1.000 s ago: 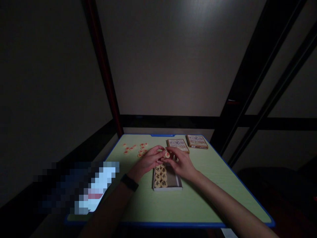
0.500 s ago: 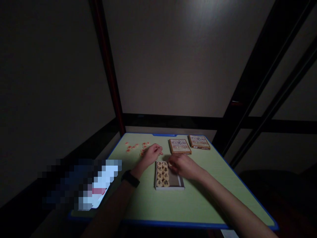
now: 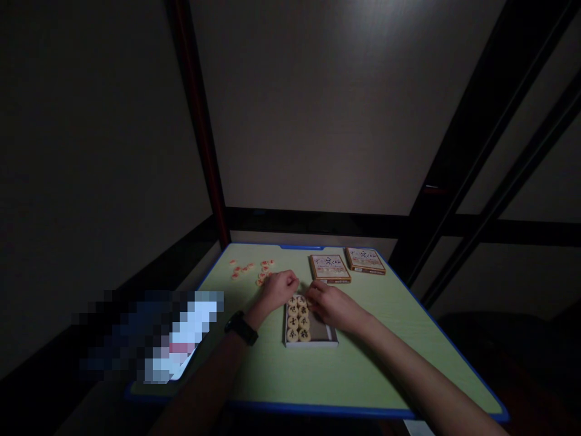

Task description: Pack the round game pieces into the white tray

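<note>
Fingers (image 3: 290,282) of the left hand (image 3: 278,290) are curled inward like a loose fist, just beside the far left corner of the tray (image 3: 313,343). If they pinch something inside, I cannot tell, because the light is weak. On the right hand (image 3: 333,304) the fingers (image 3: 314,297) are bent down over the far end of the tray. Their tips are hidden, so their grip is also not clear.

The tray lies on the green table (image 3: 363,363) with its long axis from 12 to 6 o'clock. Round dark-marked pieces (image 3: 297,321) fill its left side in two columns, at 6 o'clock from the left fingers. Its right side shows a bare floor under the right hand.

Loose red-marked pieces (image 3: 249,268) lie at 10 o'clock from the left hand, which is clearly nearer to them. Two flat boxes (image 3: 330,268) (image 3: 365,260) rest at 12 and 1 o'clock from the right hand. A dark wristband (image 3: 241,327) sits on the left wrist.
</note>
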